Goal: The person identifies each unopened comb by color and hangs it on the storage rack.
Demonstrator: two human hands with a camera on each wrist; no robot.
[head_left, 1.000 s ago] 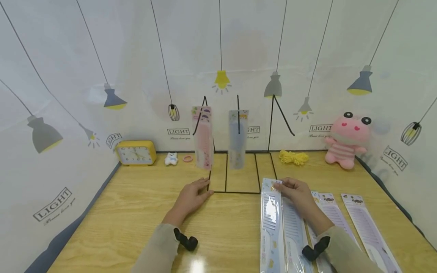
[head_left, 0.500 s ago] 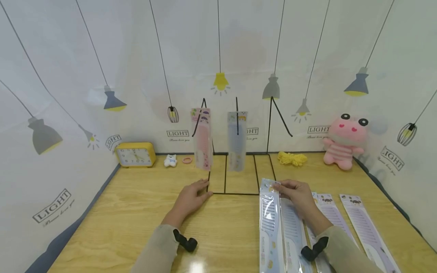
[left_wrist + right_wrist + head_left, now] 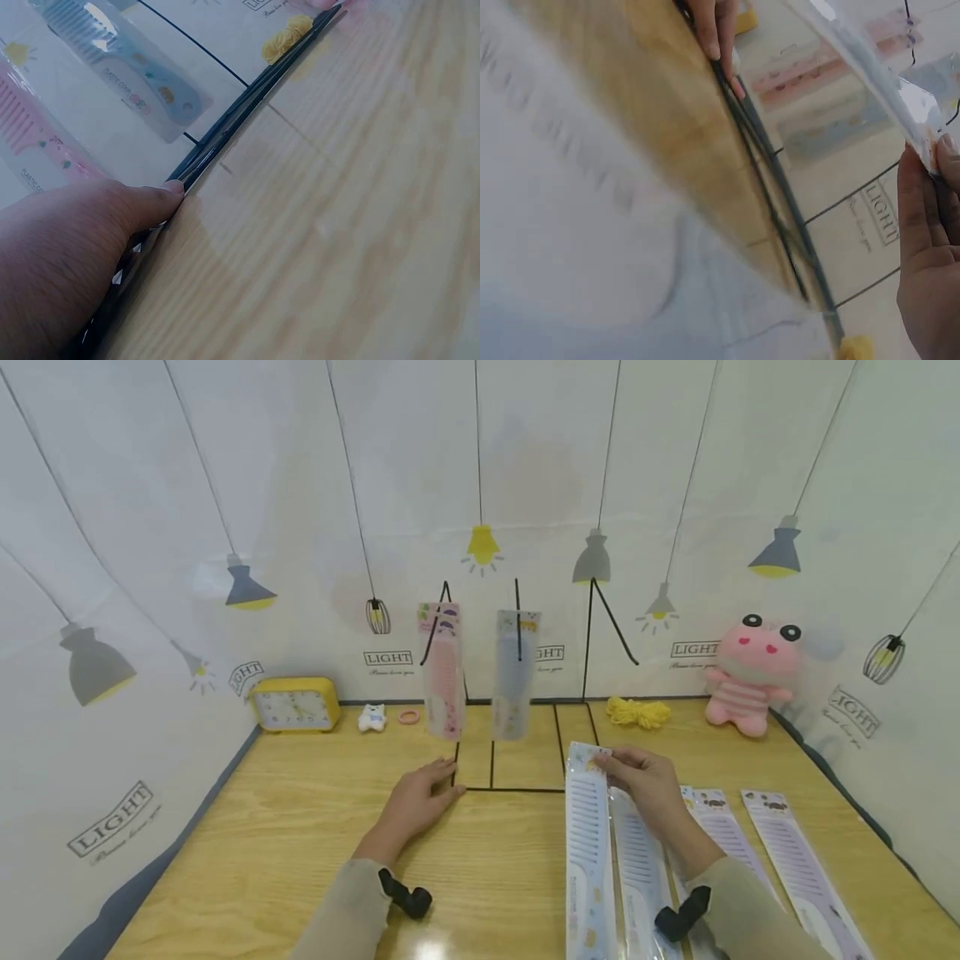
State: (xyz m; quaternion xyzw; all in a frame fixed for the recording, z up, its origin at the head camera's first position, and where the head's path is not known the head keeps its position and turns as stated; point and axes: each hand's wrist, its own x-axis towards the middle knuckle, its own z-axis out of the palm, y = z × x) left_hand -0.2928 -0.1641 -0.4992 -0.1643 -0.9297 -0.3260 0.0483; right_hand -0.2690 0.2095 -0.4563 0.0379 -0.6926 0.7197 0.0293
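My right hand (image 3: pixel 647 785) pinches the top corner of a packaged blue comb (image 3: pixel 588 852), thumb in front and fingers behind. The comb's top end is raised in the right wrist view. My left hand (image 3: pixel 417 803) holds the front left corner of a black wire rack (image 3: pixel 517 790), thumb along the front wire in the left wrist view; its other fingers are hidden there. From the rack's left hook hangs a packaged pink comb (image 3: pixel 446 677), from its middle hook another packaged blue comb (image 3: pixel 514 681). The right hook (image 3: pixel 615 622) carries nothing.
Beside my right hand lie a blue comb pack (image 3: pixel 641 868) and purple comb packs (image 3: pixel 798 868). Along the back stand a yellow clock (image 3: pixel 295 704), a small white bear figure (image 3: pixel 372 718), a pink ring (image 3: pixel 408 717), yellow cord (image 3: pixel 637 712) and a pink plush toy (image 3: pixel 750 681).
My right hand has lifted the top end of the blue comb pack slightly, tilting it up. The left hand stays at the rack's corner. The head view has shifted a little.
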